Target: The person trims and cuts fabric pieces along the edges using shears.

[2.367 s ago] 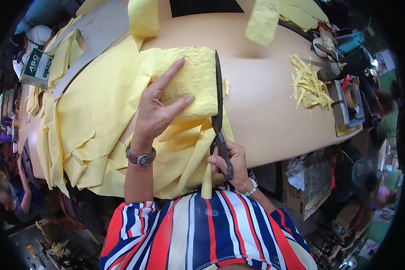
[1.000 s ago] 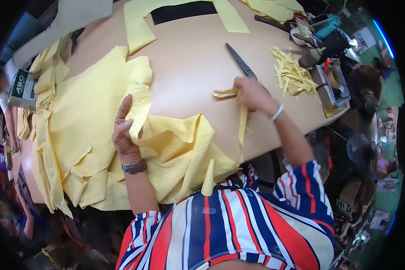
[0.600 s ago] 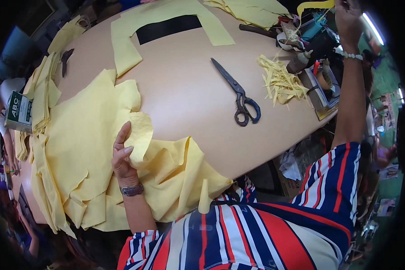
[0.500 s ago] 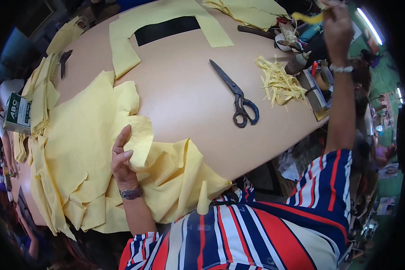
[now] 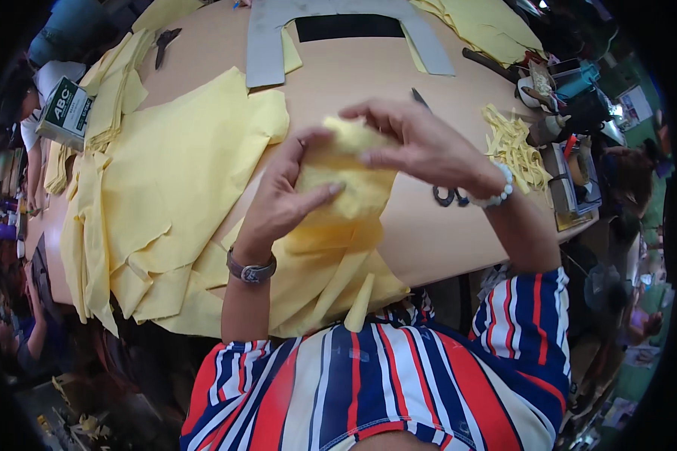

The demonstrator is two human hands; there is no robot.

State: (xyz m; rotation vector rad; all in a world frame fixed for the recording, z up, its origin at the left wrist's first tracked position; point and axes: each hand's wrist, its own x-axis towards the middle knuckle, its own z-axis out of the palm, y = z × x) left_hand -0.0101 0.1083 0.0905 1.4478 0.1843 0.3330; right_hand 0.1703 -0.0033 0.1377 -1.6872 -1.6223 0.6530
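Observation:
Both my hands are raised over the near middle of the table, working on a bunched yellow cloth [image 5: 353, 214]. My left hand [image 5: 282, 192] holds its left side, with the thumb lying over the front. From the right, my right hand [image 5: 421, 143] grips the upper part of the cloth, and its fingertips are blurred by motion. The cloth hangs down toward the table's near edge. Behind my right forearm lie dark-handled scissors [image 5: 450, 197], mostly hidden by the arm. A large spread yellow cloth [image 5: 177, 165] covers the table to the left of my left hand.
Thin yellow offcuts [image 5: 515, 146] lie in a heap at right, beside a tool box [image 5: 572, 180]. A grey arch-shaped piece [image 5: 267, 56] lies at the far side around a black panel [image 5: 350, 28]. At left stand a green-and-white box [image 5: 65, 113] and folded yellow cloth [image 5: 116, 98].
My right hand has come down from the upper right, where it held a yellow strip, onto the cloth at my left hand. The view has shifted. The far arch shows grey instead of yellow.

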